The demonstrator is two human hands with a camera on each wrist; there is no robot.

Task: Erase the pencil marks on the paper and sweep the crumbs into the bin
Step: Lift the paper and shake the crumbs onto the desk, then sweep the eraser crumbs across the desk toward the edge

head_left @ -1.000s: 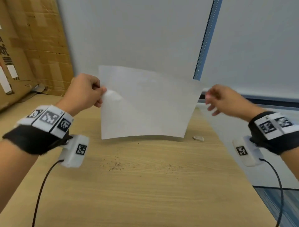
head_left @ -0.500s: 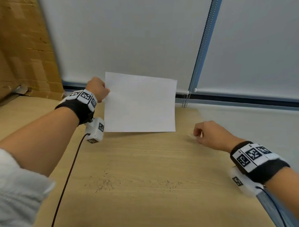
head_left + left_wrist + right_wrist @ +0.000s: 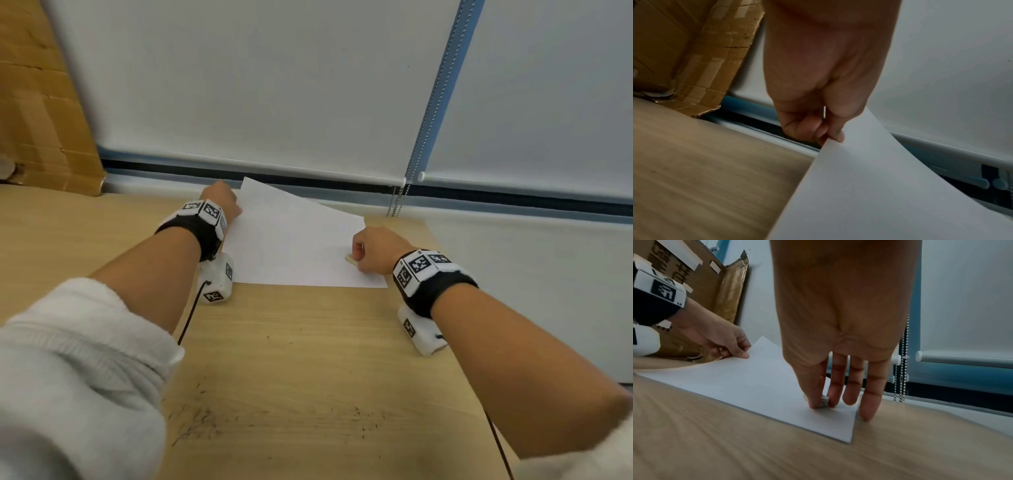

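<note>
A white sheet of paper point(image 3: 291, 246) lies at the far side of the wooden table point(image 3: 308, 342), its far left corner lifted. My left hand point(image 3: 222, 202) pinches that corner point(image 3: 835, 138) between thumb and fingers. My right hand point(image 3: 371, 251) pinches a small whitish eraser point(image 3: 350, 259) and holds it down on the paper's right part; in the right wrist view the eraser point(image 3: 824, 400) sits between thumb and forefinger, the other fingers point(image 3: 869, 402) extended. Dark eraser crumbs point(image 3: 202, 421) are scattered on the table near me. No bin is in view.
A cardboard box point(image 3: 41, 102) stands at the back left on the table. White roller blinds point(image 3: 257, 85) with a bead chain point(image 3: 399, 202) hang behind the table's far edge. The table's right edge point(image 3: 455, 291) runs past my right wrist.
My left hand has lowered the paper from upright to nearly flat on the table, farther back. My right hand has picked up the eraser and brought it onto the paper.
</note>
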